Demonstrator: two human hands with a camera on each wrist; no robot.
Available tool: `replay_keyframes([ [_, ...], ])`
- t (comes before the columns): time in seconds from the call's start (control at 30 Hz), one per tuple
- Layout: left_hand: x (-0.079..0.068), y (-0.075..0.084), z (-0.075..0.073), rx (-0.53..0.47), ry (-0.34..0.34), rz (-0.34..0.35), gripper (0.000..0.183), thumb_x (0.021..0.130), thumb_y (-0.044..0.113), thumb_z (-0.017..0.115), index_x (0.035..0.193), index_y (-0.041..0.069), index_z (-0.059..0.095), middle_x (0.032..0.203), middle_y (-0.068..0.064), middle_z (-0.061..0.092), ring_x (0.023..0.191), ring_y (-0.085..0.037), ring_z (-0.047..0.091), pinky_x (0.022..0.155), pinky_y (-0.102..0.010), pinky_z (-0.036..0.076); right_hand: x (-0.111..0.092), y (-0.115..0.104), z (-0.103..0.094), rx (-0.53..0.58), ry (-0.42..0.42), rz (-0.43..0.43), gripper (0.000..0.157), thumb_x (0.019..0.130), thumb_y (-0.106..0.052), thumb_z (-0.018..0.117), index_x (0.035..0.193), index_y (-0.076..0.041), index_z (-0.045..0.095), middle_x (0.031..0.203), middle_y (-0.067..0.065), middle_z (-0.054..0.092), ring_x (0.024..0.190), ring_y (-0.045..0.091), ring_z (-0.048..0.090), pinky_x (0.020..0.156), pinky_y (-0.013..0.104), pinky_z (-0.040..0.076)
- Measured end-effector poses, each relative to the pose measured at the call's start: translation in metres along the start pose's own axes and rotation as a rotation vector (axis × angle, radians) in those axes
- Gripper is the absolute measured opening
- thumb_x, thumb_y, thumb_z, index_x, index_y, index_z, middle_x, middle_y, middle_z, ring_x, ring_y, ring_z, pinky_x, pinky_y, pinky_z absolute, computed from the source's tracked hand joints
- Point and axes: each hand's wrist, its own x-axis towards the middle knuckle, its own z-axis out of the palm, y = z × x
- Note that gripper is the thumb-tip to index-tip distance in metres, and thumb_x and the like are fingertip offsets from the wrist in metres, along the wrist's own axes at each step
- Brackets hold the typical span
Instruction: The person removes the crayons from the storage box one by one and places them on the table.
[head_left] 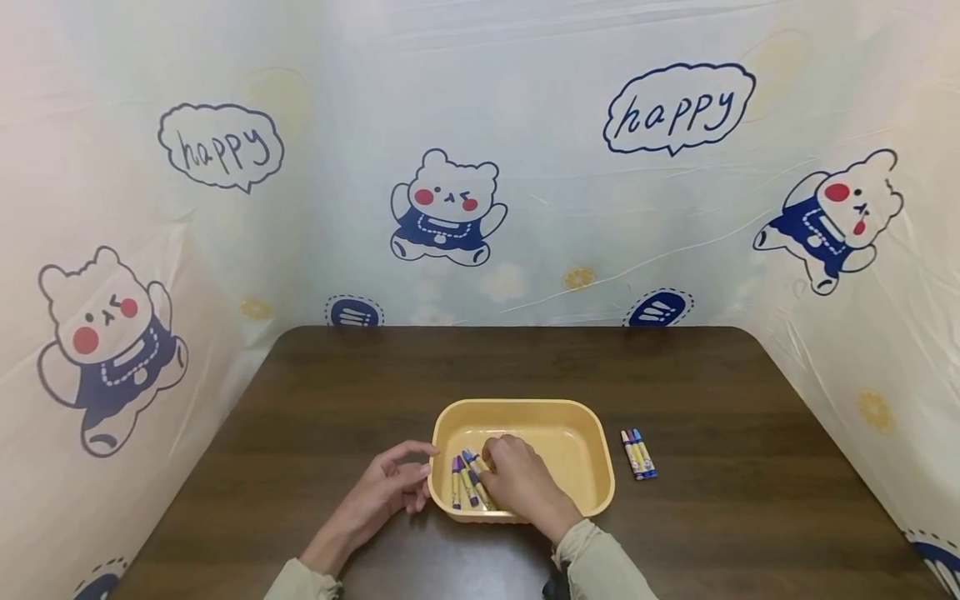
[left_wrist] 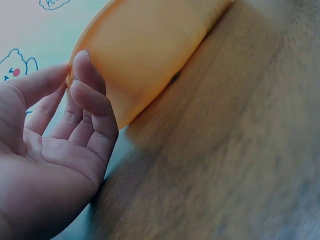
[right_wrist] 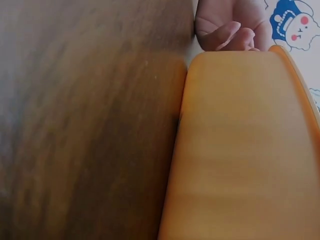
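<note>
A yellow plastic tub (head_left: pixel 592 450) stands on the table with several crayons (head_left: pixel 456 483) in its left part, their wrappers yellow with purple and blue ends. My left hand (head_left: pixel 378 497) is at the tub's left side. In the left wrist view, the fingertips (left_wrist: pixel 82 57) of that hand meet at the tub's rim and hold it. My right hand (head_left: pixel 522 482) reaches over the near rim into the tub, back of the hand up, fingers bent down beside the crayons. Its fingertips are hidden, so I cannot tell whether they hold a crayon.
Right of the tub, several more crayons (head_left: pixel 638 454) lie side by side on the dark wooden table (head_left: pixel 360 375). A printed cloth (head_left: pixel 555 208) with bears hangs behind and on both sides. A small dark object (head_left: pixel 555 583) shows under the right sleeve.
</note>
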Motion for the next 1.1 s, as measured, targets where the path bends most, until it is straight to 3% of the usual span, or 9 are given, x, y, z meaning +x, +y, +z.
replay_keyframes([
  [0.47,0.0013,0.0004,-0.0004,0.003,0.007,-0.015,0.037,0.102,0.009,0.054,0.134,-0.008,0.044,0.079,-0.005,0.066,0.065,-0.013,0.059,0.058,-0.024,0.049,-0.0003,0.0023,-0.0014,0.111,-0.043,0.014,0.016,0.083,-0.010,0.076,0.077,-0.011,0.062,0.072,-0.003,0.052,0.068,0.010,0.047,0.058,0.026,0.039],
  [1.1,0.0009,0.0016,0.0006,0.001,0.011,-0.012,0.036,0.102,0.009,0.053,0.134,-0.007,0.045,0.078,-0.004,0.065,0.065,-0.013,0.059,0.058,-0.024,0.049,0.0002,-0.0001,-0.0005,0.049,-0.015,-0.015,0.018,0.080,-0.009,0.075,0.073,-0.014,0.060,0.066,-0.007,0.050,0.061,0.008,0.047,0.052,0.025,0.039],
])
